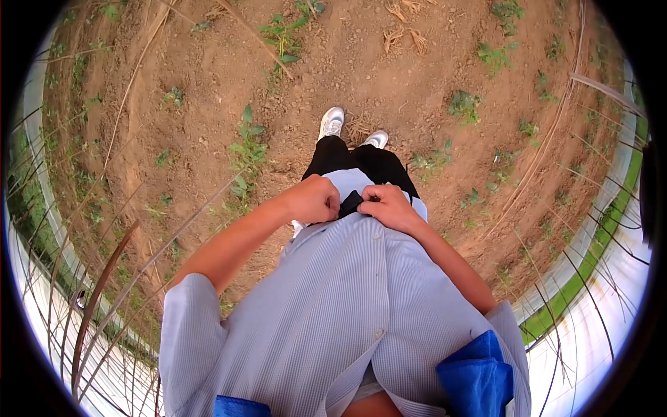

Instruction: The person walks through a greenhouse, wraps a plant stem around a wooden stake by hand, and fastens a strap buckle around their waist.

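Both of my hands are at my waist, close together in front of the hem of a striped grey-blue shirt (326, 285). A short black strip (351, 203), perhaps a strap or belt end, runs between them. My left hand (314, 199) is curled closed against the strip's left end. On the other side, my right hand (390, 207) pinches its right end between thumb and fingers. Light blue cloth (346, 181) lies over my black trousers (330, 156) just beyond the hands. What the curled fingers cover is hidden.
I stand on brown soil (201, 90) with scattered green plants (246, 146) and dry stalks (406, 38). Thin bent rods (132, 299) curve along the edges, by pale sheeting (590, 361). Shiny blue fabric (476, 372) hangs near my chest. My white shoes (333, 122) face forward.
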Motion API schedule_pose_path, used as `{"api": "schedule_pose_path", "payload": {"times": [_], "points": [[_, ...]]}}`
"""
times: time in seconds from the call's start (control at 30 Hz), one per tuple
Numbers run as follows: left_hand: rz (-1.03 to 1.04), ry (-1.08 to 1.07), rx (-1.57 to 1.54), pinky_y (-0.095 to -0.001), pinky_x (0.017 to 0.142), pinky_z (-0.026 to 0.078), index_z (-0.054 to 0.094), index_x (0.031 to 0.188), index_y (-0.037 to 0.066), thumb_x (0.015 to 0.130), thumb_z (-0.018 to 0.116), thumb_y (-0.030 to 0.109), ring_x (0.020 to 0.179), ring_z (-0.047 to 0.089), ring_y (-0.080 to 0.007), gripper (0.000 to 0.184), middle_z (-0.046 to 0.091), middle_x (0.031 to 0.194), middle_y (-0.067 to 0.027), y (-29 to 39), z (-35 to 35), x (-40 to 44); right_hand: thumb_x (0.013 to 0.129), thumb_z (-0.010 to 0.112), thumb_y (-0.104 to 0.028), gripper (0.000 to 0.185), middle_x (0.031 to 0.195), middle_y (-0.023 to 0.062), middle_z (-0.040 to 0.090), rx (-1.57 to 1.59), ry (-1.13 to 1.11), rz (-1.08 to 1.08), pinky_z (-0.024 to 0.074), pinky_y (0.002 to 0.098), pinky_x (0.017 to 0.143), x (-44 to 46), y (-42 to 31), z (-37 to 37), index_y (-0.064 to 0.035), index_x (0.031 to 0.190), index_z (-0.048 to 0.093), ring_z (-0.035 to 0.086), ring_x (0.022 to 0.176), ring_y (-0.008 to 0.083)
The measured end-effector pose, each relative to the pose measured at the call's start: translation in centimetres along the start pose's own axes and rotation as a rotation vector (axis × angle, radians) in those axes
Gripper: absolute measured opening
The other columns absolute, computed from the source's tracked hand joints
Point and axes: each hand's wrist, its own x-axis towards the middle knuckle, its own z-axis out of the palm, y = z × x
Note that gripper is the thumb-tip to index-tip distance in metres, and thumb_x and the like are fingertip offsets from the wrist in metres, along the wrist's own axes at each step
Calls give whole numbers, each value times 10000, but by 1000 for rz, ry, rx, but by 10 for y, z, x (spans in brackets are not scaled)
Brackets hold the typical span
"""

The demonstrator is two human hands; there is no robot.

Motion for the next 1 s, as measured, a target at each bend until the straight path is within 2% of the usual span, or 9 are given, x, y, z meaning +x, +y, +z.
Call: {"api": "schedule_pose_path", "payload": {"times": [0.07,0.27,0.37,0.57,0.77,0.87,1.0], "points": [[-79,-32,-74,-320,678,585,803,873,48,775,769,76,715,733,-181,108,766,790,-89,-1,-1,2,791,747,-160,217,624,65,579,5,-1,10,417,319,568,0,-1,-1,5,764,610,517,594,125],[3,2,-17,-317,673,584,802,863,44,768,764,85,708,733,-178,110,765,774,-87,1,0,4,793,750,-162,218,621,67,584,18,-23,42,416,320,561,-1,-5,-5,9,768,617,515,584,127],[-114,-65,-129,-315,669,583,805,868,45,760,767,92,704,731,-172,124,762,765,-87,8,-7,4,795,737,-164,210,649,65,611,18,-38,58,439,320,581,1,-6,-8,16,784,629,529,608,127],[-5,23,164,-351,678,590,800,846,39,725,763,99,716,741,-240,140,758,772,-123,20,-2,5,790,735,-162,207,652,66,620,51,-43,66,449,324,583,2,-2,-9,19,781,635,536,609,127],[5,4,283,-389,665,575,751,767,35,710,762,129,729,724,-300,111,736,756,-149,24,-1,12,783,733,-164,212,646,78,617,35,-42,14,448,339,577,5,-4,-6,21,771,630,540,605,136],[22,-13,286,-401,646,558,719,769,23,697,766,140,708,707,-304,145,716,735,-148,23,-4,12,780,730,-173,222,648,85,618,27,-26,-5,448,345,577,6,-5,-8,24,768,629,542,599,148],[47,72,175,-394,627,541,675,768,6,700,762,128,684,688,-293,165,692,718,-144,15,-7,2,775,729,-188,235,655,92,621,14,-7,27,448,348,579,6,-8,-12,26,768,633,547,599,162]]}}
